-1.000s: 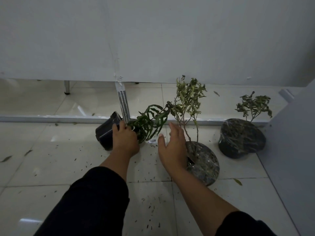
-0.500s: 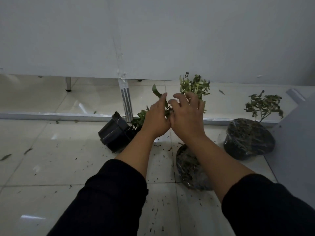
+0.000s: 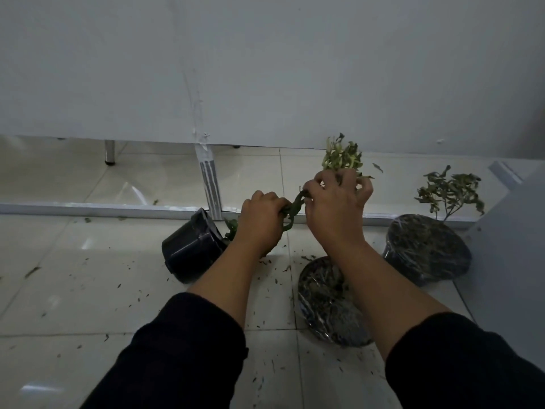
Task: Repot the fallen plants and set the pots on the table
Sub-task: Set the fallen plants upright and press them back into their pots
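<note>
A black pot (image 3: pixel 191 246) lies on its side on the tiled floor, its dark green fern-like plant (image 3: pixel 293 209) spilling out to the right. My left hand (image 3: pixel 261 221) is closed around that plant's fronds. My right hand (image 3: pixel 336 208) grips the tips of the same fronds together with the stems of a pale green plant (image 3: pixel 342 156). That plant rises from a plastic-wrapped soil ball (image 3: pixel 324 305) partly hidden under my right forearm. A second wrapped soil ball (image 3: pixel 427 249) with a small shrub (image 3: pixel 451 193) stands to the right.
Soil crumbs and leaf bits litter the tiles. A white partition wall (image 3: pixel 265 69) stands behind, on a metal floor rail (image 3: pixel 88 208) with a post (image 3: pixel 209 184). A white panel (image 3: pixel 513 246) closes off the right side.
My left hand left the pot's mouth and came up onto the fronds. My right hand rose from the wrapped soil ball to the foliage; both hands have closed on the leaves.
</note>
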### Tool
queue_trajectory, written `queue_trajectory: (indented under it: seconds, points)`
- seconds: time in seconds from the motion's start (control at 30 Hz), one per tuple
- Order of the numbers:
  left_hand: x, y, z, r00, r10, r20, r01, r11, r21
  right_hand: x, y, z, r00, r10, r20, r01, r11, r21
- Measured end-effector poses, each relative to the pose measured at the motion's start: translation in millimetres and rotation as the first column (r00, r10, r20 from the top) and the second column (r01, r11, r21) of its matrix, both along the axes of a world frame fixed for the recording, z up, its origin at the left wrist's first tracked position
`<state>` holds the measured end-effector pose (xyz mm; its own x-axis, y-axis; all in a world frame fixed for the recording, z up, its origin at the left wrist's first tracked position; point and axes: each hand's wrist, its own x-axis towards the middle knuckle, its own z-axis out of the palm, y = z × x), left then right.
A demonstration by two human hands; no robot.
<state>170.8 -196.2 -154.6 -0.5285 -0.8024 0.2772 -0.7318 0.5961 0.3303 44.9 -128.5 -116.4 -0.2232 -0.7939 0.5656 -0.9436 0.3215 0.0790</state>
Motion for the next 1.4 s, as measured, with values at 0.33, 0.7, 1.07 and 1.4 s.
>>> queue_trajectory:
  seconds: [0.33,0.7,1.07,1.4]
  points:
    - [15.8,-0.8,8.6,0.998,-0.031,0.049,0.037,0.990,-0.139,2.0,1.4,4.8,0.998,-0.018,0.059,0.018,1.000,-0.004]
    - [29.5,3.8,24.3,0.996,-0.060,-0.071,0.054,0.995,-0.084,-1.0,10.3,14.4,0.998,0.061,0.003,-0.061,0.995,0.078]
    - [31.9,2.1,21.9,0.991,-0.132,-0.028,0.123,0.968,-0.217,-1.7,9.8,23.9,0.977,0.131,0.168,-0.133,0.991,0.000]
    - [48.6,0.9,26.6,0.931,0.139,-0.337,-0.127,0.990,0.056,-8.2,12.3,12.0,0.975,-0.001,0.221,0.025,0.994,-0.102]
